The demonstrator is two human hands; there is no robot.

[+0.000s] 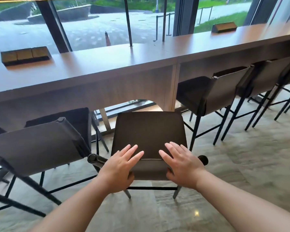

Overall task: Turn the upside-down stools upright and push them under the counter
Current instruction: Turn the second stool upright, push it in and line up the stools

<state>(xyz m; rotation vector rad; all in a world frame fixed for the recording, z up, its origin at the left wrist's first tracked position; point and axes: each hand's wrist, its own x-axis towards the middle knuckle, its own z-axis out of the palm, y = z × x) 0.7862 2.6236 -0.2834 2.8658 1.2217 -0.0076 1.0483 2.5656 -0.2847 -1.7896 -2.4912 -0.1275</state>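
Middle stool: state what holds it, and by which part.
Both hands hold the middle stool by the top edge of its backrest: left hand and right hand, fingers over the front, thumbs behind.

- L hand [120, 166] & R hand [182, 164] gripped backrest top of upright stool [149, 131], fingers over front, thumbs behind.
- Stool stood before counter [107, 64], seat partly under.

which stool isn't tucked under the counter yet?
The middle stool, the one both hands grip by its backrest: left hand, right hand. Its whole seat sits clear of the counter; the neighbours' seats reach under it.
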